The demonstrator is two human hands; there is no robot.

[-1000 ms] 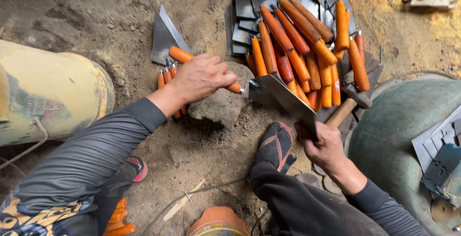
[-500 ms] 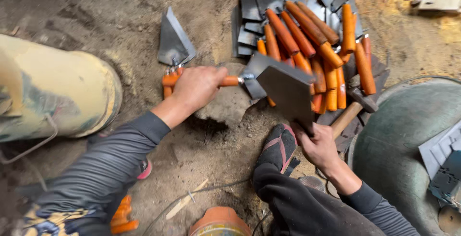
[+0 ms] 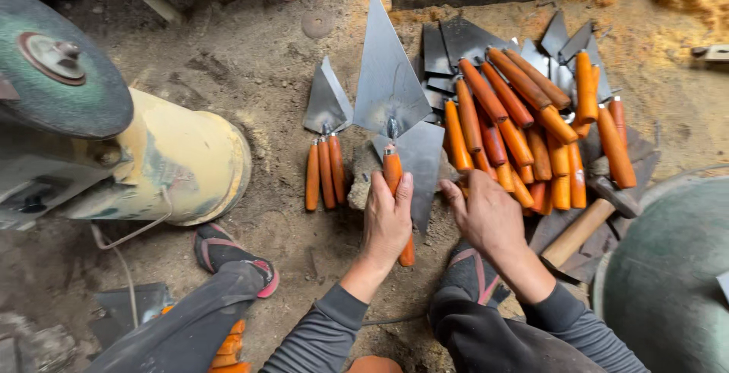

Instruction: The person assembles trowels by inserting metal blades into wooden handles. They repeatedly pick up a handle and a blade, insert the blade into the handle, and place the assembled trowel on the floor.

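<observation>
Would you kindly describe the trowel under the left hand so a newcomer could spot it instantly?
Start at the big heap of orange-handled trowels on the dirt floor, then look just left of it. The pointed grey steel trowel lies alone, its orange wooden handle under the left hand. Its blade is far larger than the three small trowels beside it.

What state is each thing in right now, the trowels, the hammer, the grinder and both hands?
Left hand: gripping the held trowel by its orange handle.
Right hand: open, resting at the trowel pile.
Small trowels: lying side by side on the dirt.
Hammer: lying flat.
Grinder disc: spin cannot be told.
</observation>
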